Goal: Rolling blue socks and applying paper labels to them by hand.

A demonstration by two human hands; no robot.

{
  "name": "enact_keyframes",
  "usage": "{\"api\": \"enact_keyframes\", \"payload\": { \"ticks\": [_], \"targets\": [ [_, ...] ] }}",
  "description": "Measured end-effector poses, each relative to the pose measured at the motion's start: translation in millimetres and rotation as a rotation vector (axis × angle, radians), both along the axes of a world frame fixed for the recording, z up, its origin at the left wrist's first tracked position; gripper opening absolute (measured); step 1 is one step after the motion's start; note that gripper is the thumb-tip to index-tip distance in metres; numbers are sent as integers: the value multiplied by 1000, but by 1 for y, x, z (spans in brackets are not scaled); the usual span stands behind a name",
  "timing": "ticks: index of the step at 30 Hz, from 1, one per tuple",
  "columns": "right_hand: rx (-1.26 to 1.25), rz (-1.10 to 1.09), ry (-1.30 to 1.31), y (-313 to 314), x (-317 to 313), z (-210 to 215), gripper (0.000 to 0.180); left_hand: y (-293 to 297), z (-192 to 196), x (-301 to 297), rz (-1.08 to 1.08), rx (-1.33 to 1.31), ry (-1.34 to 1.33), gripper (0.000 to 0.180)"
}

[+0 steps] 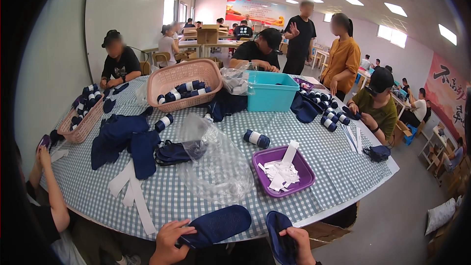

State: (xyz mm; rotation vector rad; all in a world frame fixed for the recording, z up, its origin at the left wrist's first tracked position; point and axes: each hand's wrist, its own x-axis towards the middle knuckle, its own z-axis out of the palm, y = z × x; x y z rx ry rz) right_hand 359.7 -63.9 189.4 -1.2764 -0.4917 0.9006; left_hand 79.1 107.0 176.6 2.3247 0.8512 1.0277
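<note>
At the near table edge my left hand (170,241) grips the end of a dark blue cloth slipper (223,225), fingers on top of it. The sole-like dotted face of that slipper is turned up. In my right hand (300,243) is a second dark blue slipper (277,225), held upright with its opening toward the hand. The two slippers are apart. Just beyond them stands a purple basket (308,186) holding white paper strips and small pieces. Behind it lies a dark blue roll (257,139) with a white paper band.
A clear plastic bag (216,172) and white strips (135,198) lie on the checkered cloth. Navy slippers (117,137) pile at left. Farther off stand a pink basket (162,81) with banded rolls and a turquoise bin (272,95). Co-workers sit round the table; a person's arm (56,201) is close at left.
</note>
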Motion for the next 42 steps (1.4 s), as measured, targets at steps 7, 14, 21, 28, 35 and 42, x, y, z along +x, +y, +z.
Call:
{"api": "enact_keyframes", "payload": {
  "ticks": [7,14,21,28,35,42],
  "targets": [
    [-21,22,-35,3,4,6,29,1,-8,-10,-104,-55,-96,44],
    [-26,4,-31,5,8,2,30,2,10,-5,-118,-11,-47,34],
    [-4,-17,-44,5,9,-1,29,3,8,-6,-132,2,-46,27],
    [-26,-38,-13,3,10,-7,29,2,12,-4,-113,39,-47,25],
    [-44,-52,-36,4,10,-3,29,2,10,-6,-119,13,-46,25],
    [-20,-50,-38,7,9,-1,30,3,12,-4,-107,-16,-41,25]
  ]
}}
